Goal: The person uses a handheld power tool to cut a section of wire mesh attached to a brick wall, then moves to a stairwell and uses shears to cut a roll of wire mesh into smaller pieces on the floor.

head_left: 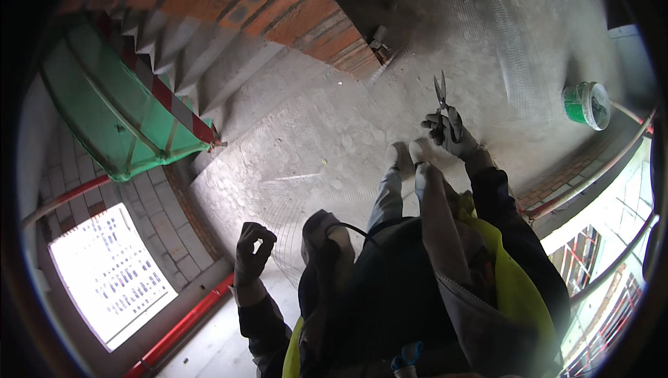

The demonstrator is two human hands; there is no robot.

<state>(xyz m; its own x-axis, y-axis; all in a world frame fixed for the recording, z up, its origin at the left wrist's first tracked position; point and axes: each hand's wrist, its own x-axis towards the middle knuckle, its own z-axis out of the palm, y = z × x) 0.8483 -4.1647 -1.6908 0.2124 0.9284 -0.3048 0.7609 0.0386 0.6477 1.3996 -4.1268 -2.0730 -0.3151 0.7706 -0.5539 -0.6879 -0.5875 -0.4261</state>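
My right hand (pixel 450 130), in a grey work glove, grips a pair of scissors (pixel 441 93) by the handles. The blades point away from me and stand slightly apart, above the bare concrete floor. At the lower left, my left hand (pixel 253 250) is gloved too, its fingers curled to meet the thumb in a loop. Whether something thin is between those fingertips cannot be made out. Just right of that hand, a thin mesh of fine lines (pixel 287 226) shows faintly against the floor.
Concrete stairs (pixel 209 65) rise at the upper left, beside green netting (pixel 130 122) and a red-white barrier board (pixel 172 101). A brick wall (pixel 302 18) juts in at the top. A green-and-white bucket (pixel 585 107) lies tipped at right. Red rails (pixel 193 320) edge the lower left.
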